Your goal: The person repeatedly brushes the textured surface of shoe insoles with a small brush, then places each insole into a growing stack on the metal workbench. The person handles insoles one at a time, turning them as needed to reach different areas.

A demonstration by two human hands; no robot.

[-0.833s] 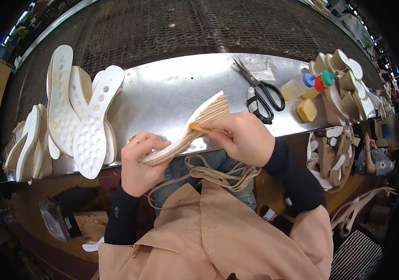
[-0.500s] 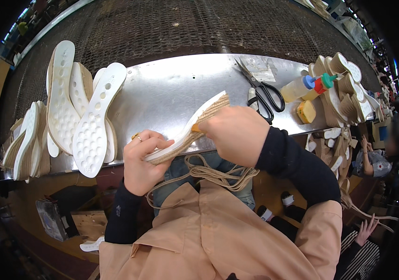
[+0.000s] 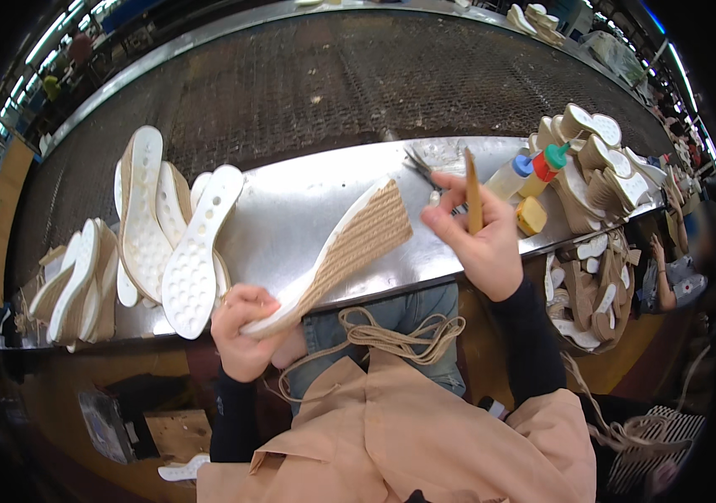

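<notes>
My left hand (image 3: 245, 331) grips the toe end of a wedge shoe sole (image 3: 354, 243), white on top with rope-wrapped tan sides. The sole is tilted, its thick heel end up and to the right over the metal table (image 3: 291, 201). My right hand (image 3: 488, 247) is raised to the right of the heel, apart from it. A flat yellow-brown stick (image 3: 472, 189), which looks wooden, stands upright in that hand. Black-handled scissors lie behind the hand, mostly hidden; their blades (image 3: 415, 164) show. A bundle of beige cord (image 3: 396, 329) rests on my lap.
White wedge soles (image 3: 190, 260) stand at the left, with more (image 3: 81, 281) beside them. At the right are a blue-capped bottle (image 3: 506, 178), a red, green-topped bottle (image 3: 550, 164), a small yellow block (image 3: 531, 215) and piled soles (image 3: 597, 172). A dark mesh conveyor (image 3: 291, 92) runs behind.
My right hand with the stick has come away from the sole, moving right. My left hand has shifted slightly down and left, and the sole's rope-covered side now faces me more fully.
</notes>
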